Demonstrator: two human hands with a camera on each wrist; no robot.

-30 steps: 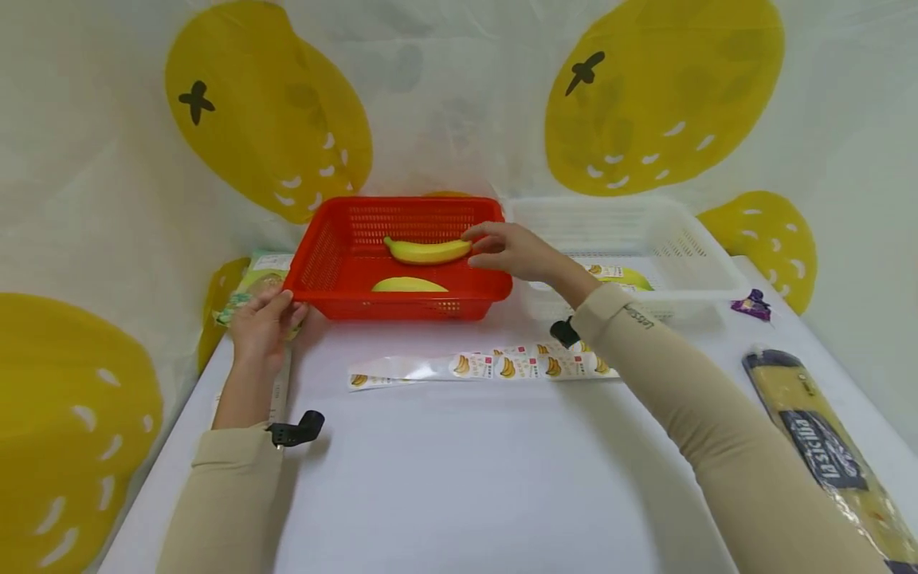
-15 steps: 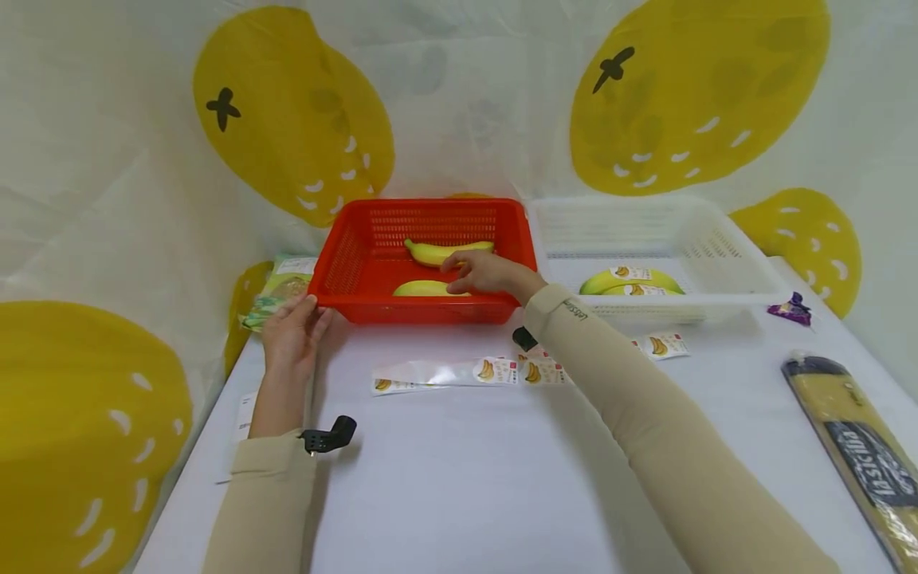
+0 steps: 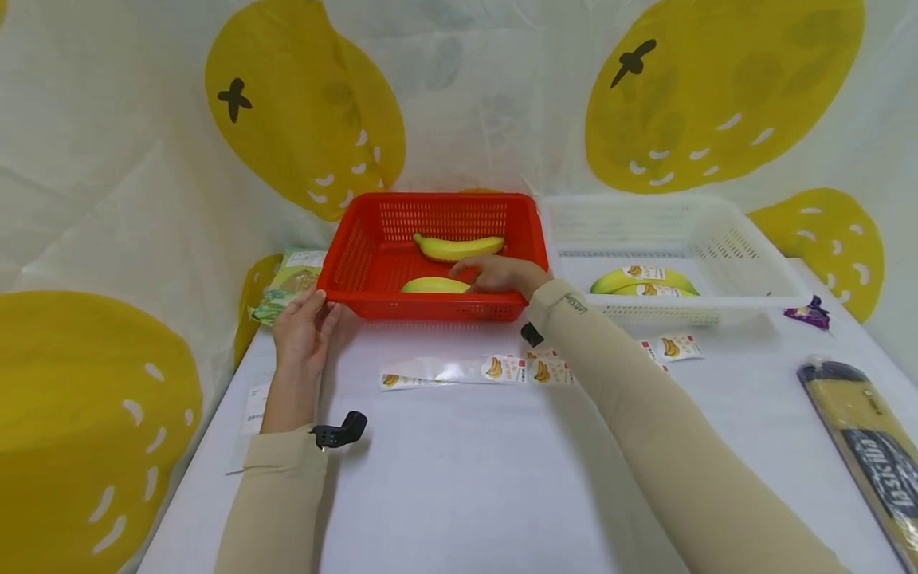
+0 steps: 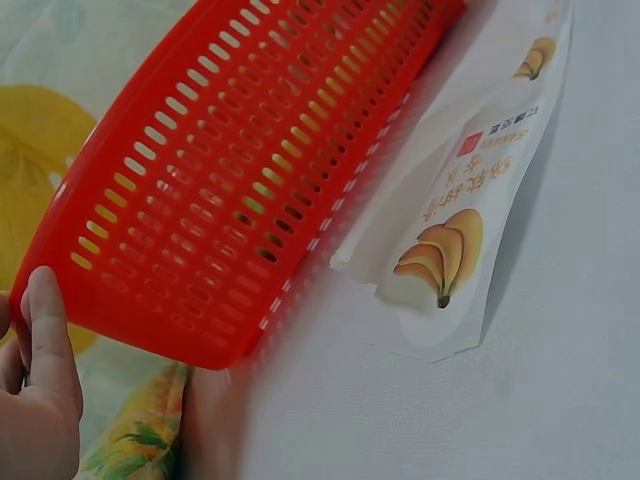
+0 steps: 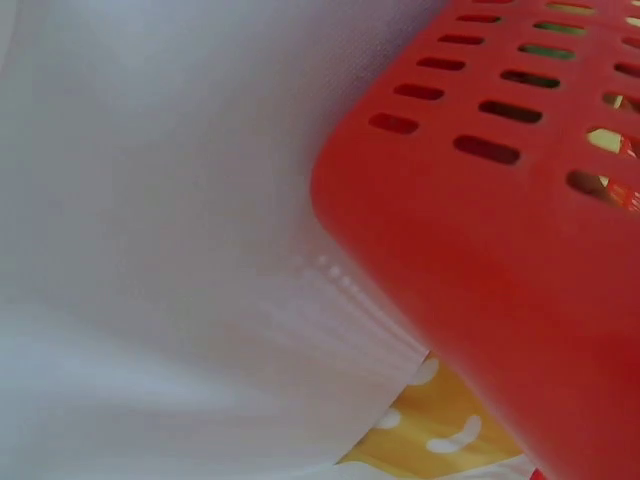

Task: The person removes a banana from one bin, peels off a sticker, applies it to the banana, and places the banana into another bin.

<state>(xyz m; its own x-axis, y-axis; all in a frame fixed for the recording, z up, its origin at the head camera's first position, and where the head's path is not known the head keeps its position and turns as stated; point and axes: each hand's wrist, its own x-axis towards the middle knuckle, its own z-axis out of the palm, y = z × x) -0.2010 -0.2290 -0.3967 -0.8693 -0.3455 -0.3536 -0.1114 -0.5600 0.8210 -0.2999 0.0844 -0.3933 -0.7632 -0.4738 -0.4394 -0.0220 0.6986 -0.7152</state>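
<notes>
In the head view, a red plastic basket (image 3: 423, 307) with slotted walls stands at the back of the table. Two yellow bananas lie in it, a rear banana (image 3: 459, 249) whole in view and a front banana (image 3: 433, 285) partly behind the front wall. My left hand (image 3: 301, 331) grips the basket's front left corner, thumb at the rim and fingers against the outside. Over the front right part of the basket, my right hand (image 3: 496, 275) reaches in, its fingers spread around the right end of the front banana. The right wrist view shows only the basket's outside, not the hand.
A white basket (image 3: 746, 303) adjoins on the right, with bananas bearing labels (image 3: 645, 275). Strips of banana stickers (image 3: 502, 368) lie in front. A green package (image 3: 290, 279) sits left, a purple wrapper (image 3: 810, 312) and a pasta packet (image 3: 864, 446) right.
My right hand has moved from beside the rear banana toward the front banana, lower in the red basket. My left hand has stayed at the basket's corner. The head view has shifted.
</notes>
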